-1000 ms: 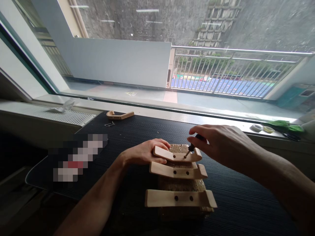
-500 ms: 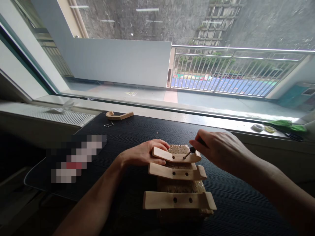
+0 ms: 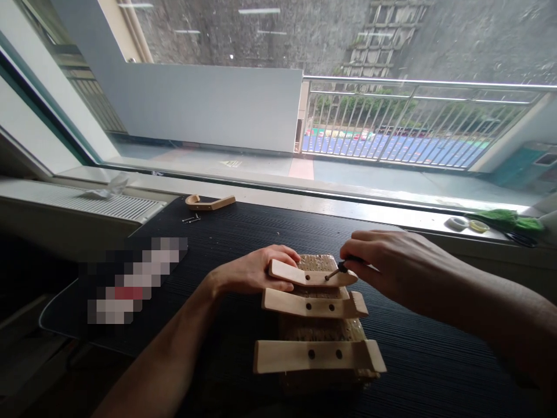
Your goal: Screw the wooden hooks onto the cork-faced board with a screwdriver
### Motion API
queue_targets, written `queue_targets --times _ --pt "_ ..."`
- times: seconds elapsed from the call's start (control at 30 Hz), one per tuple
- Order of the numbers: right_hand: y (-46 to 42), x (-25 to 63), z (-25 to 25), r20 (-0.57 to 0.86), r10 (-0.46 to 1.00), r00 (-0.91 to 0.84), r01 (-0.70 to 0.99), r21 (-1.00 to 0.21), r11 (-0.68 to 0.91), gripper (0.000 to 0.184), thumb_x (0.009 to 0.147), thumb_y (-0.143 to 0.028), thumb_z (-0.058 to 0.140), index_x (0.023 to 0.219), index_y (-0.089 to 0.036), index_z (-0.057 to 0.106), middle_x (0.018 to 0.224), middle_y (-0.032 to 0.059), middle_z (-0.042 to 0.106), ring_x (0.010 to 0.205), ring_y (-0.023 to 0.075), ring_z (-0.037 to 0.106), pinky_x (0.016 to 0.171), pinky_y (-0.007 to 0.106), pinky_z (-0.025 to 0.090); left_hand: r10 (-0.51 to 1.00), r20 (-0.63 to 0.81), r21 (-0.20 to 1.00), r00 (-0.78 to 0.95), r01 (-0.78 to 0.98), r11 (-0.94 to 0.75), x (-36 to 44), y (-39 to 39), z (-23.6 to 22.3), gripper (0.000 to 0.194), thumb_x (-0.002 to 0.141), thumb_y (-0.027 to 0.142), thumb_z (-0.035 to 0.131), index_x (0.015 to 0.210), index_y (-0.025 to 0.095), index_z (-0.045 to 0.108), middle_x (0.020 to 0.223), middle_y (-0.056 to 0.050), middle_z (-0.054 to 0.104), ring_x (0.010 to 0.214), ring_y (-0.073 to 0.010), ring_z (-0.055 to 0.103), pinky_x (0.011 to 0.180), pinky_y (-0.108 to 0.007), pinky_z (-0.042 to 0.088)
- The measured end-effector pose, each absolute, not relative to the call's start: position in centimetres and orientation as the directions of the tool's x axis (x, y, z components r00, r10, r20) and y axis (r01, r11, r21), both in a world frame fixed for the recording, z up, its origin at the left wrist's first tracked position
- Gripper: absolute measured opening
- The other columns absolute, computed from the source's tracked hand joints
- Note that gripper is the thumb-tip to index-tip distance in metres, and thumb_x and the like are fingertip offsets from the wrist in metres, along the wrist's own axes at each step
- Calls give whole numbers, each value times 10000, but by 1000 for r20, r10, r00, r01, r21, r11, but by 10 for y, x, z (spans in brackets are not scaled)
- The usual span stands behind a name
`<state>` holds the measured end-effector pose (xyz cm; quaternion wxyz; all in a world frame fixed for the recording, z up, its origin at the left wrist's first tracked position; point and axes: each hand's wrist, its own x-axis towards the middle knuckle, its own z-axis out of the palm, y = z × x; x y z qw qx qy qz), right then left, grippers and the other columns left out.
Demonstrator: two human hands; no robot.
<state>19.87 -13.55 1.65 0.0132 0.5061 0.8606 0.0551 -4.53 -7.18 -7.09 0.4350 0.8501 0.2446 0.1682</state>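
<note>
My right hand (image 3: 379,253) is closed around the dark handle of a screwdriver (image 3: 335,271). Its shaft slants down to the left, and the tip sits at the right hole of the farthest wooden hook (image 3: 317,280). With fingers behind and thumb in front, my left hand (image 3: 257,270) grips the left end of that same hook. Beneath lies a rough brown board (image 3: 322,332), wrapped in something shiny. Two more pale wooden hooks, a middle one (image 3: 293,303) and a near one (image 3: 287,355), lie across it, each showing two dark holes.
A loose curved wooden hook (image 3: 213,204) rests at the back of the black table (image 3: 243,232), with several screws (image 3: 190,219) beside it. A blurred-out item (image 3: 139,281) lies at left. Tape rolls (image 3: 458,223) and a green cloth (image 3: 500,219) are on the windowsill.
My right hand has turned about the screwdriver and its wrist now sits differently, while the tip stays at the same hole. My left hand keeps its grip. The view has shifted slightly.
</note>
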Motion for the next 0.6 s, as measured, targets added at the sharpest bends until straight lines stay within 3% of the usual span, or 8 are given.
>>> queue_targets --times 0.2,0.33,0.5,0.6 --pt "-130 187 17 -62 917 -395 905 146 400 260 887 -253 429 651 -188 517 520 -8 519 439 92 346 478 258 184 579 60 856 813 257 -449 -46 -70 -73 427 743 223 707 1156 202 600 1176 -72 593 1103 -205 547 971 -319 419" --pt "-137 187 18 -35 928 -371 904 214 370 279 916 -292 390 698 -192 532 513 -8 507 427 96 308 473 270 151 536 99 850 838 209 -483 -46 -68 -76 342 748 248 709 1079 186 649 1186 -85 586 1144 -218 526 988 -328 409" --pt "-147 191 27 -40 940 -339 934 108 341 114 855 -323 497 840 -221 546 556 -26 559 471 113 422 471 240 199 527 105 857 844 192 -478 -47 -66 -79 336 757 228 699 1087 189 649 1231 -92 555 1191 -214 498 1009 -321 395" --pt "-147 191 32 -43 932 -359 928 90 362 46 817 -265 546 796 -227 559 605 -24 587 513 116 477 485 236 226 517 113 840 848 197 -505 -47 -67 -78 327 754 249 706 1072 194 655 1212 -80 572 1169 -213 513 1002 -318 398"
